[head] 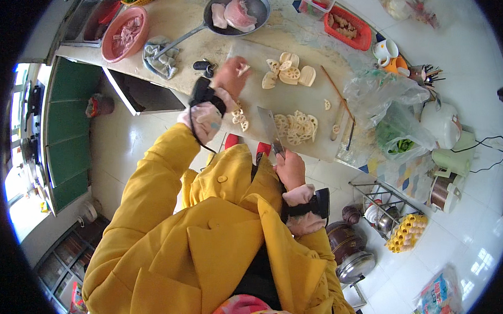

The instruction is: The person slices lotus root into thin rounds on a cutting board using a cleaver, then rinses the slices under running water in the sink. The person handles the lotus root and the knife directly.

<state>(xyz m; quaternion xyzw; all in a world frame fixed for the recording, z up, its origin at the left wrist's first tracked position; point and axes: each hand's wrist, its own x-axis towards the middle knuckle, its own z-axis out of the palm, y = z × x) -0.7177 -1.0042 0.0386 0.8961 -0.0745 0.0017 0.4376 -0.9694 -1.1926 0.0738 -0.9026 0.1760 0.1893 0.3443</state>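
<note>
My right hand (291,170) grips the handle of a cleaver (269,122), its broad blade beside a pile of lotus root slices (296,127). My left hand (231,78), slightly blurred, is over the left part of the pale cutting board (259,94) with a small whitish piece of lotus root (243,69) at its fingers. Thicker cut lotus root pieces (289,72) lie farther back on the board. A few small slices (240,118) sit by its left edge, below my left wrist. One more slice (327,104) lies apart on the right.
A pan (261,7) holding raw meat stands behind the board; its handle reaches over a cloth (161,62). Keys (207,68) lie left. A pink basin (106,48) holds meat. Right are a chopstick-like stick (336,91), plastic bags (384,94) and a red basket (361,41).
</note>
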